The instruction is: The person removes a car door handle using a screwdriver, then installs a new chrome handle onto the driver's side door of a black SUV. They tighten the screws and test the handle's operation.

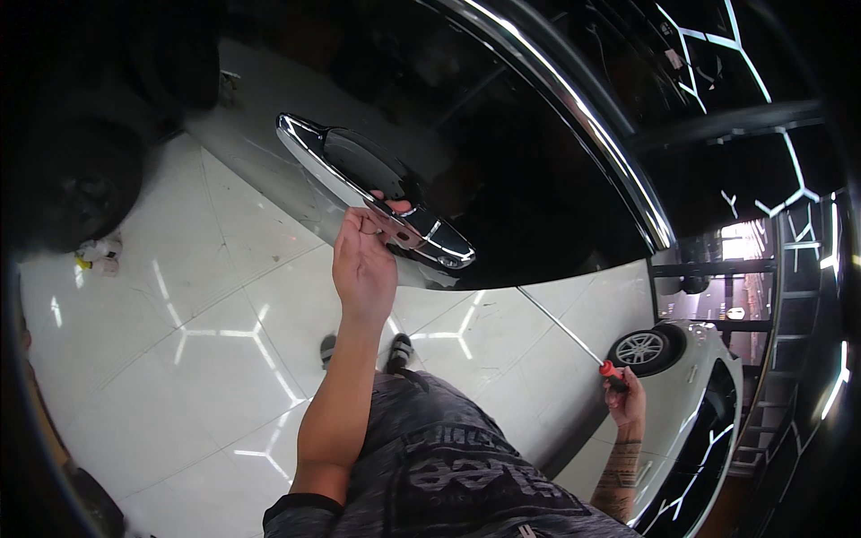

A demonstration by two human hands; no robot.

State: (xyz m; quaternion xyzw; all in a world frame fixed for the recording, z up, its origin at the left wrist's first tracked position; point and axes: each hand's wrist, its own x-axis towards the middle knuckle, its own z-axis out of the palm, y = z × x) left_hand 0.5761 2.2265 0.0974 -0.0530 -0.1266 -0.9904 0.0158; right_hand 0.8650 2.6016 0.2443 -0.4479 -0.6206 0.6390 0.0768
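A chrome door handle (316,161) runs slantwise across a glossy black car door (529,179). My left hand (366,264) grips the handle from below near its right end, fingers curled against the chrome and partly hidden by it. Off to the lower right, my right hand (627,399) is closed around the red and black grip of a long screwdriver (567,329). Its thin metal shaft points up and left to the lower edge of the black door, where the tip is hidden or too fine to make out.
A light car (686,394) with a silver-spoked wheel (641,351) stands at the right. Pale glossy floor tiles (224,314) reflect the hexagonal lights. A dark tyre (90,188) is at the far left, beside a small white and yellow object (100,255). My feet (400,350) are below the door.
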